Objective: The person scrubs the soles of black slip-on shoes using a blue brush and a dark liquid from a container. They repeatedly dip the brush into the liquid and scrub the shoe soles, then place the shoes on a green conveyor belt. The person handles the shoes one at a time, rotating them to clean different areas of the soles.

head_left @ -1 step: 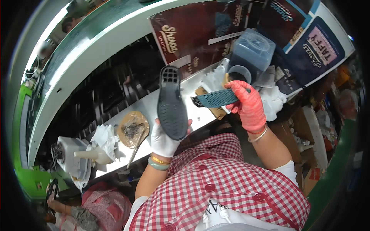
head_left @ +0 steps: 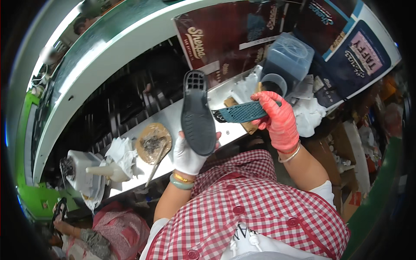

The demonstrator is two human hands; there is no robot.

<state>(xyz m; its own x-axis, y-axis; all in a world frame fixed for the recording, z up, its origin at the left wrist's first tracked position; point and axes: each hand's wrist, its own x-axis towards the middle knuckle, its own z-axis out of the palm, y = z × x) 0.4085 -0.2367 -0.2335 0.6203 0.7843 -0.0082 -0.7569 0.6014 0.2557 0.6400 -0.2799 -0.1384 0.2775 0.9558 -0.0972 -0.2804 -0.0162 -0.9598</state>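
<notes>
My left hand (head_left: 189, 157), in a white glove, grips a black shoe sole (head_left: 199, 117) from below. The sole stands nearly upright, with a grid of square hollows at its top end. In a red-pink glove, my right hand (head_left: 277, 121) pinches a teal brush (head_left: 245, 112) full of small holes. Dark bristles show at the brush's left end, right by the sole's edge. Whether they touch the sole I cannot tell.
On the white bench lie a round tan pad (head_left: 153, 143) with dark smears, a thin stick (head_left: 157, 162), a pale bottle (head_left: 108, 171) and crumpled white paper (head_left: 308, 117). A clear cup (head_left: 274, 82) and a translucent container (head_left: 289, 56) stand behind. Another person (head_left: 117, 229) sits at lower left.
The sole and the brush have drawn closer, so the bristle end now reaches the sole's edge in view. The whole view has shifted slightly. Both hands keep their hold.
</notes>
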